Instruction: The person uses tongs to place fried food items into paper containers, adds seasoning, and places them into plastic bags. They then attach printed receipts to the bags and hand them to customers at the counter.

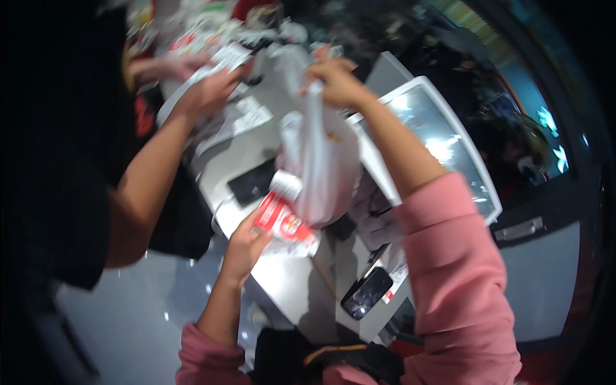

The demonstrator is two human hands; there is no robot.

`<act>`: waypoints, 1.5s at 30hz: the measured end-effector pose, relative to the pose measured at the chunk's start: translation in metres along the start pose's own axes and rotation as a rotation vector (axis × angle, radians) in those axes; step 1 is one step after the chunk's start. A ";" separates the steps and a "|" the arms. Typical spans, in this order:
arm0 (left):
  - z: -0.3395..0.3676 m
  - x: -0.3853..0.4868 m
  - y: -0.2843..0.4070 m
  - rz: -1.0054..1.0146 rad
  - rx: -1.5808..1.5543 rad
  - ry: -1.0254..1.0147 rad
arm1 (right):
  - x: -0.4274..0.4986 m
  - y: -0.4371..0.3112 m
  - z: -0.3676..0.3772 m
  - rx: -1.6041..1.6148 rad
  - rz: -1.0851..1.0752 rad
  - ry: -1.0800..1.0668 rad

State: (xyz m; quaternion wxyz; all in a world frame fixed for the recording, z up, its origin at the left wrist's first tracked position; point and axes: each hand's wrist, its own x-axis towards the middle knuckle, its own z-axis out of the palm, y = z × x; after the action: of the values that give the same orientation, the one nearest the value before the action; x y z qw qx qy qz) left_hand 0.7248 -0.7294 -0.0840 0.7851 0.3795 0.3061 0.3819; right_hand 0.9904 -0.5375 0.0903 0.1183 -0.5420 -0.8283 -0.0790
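From my right hand (333,79) hangs a translucent white plastic bag (327,168), gripped by its handles above the counter. Its contents show only as a pinkish mass through the film. Low and to the left, my left hand (250,243) grips a red and white printed packet (285,219) by its near edge. A white paper slip (286,184) lies against the packet's far end, beside the bag. Motion blur hides the finer detail of the bag and the packet.
At left, a co-worker's hands (211,91) hold white paper (228,57) over the counter (274,274). A dark flat device (252,182) lies behind the packet. A smartphone (367,292) lies near the front edge. A white-framed glass panel (433,130) stands right, partly behind my forearm.
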 end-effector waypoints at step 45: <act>0.478 0.014 0.002 -0.133 -0.684 -1.049 | -0.235 0.099 -0.486 1.093 0.099 0.690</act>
State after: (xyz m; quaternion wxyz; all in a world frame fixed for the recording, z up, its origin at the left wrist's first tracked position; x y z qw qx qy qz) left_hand 1.1003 -0.8898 0.1658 0.9299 0.2238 -0.2361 0.1717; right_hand 1.2252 -0.8307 0.4902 0.6399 -0.3845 -0.6376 0.1901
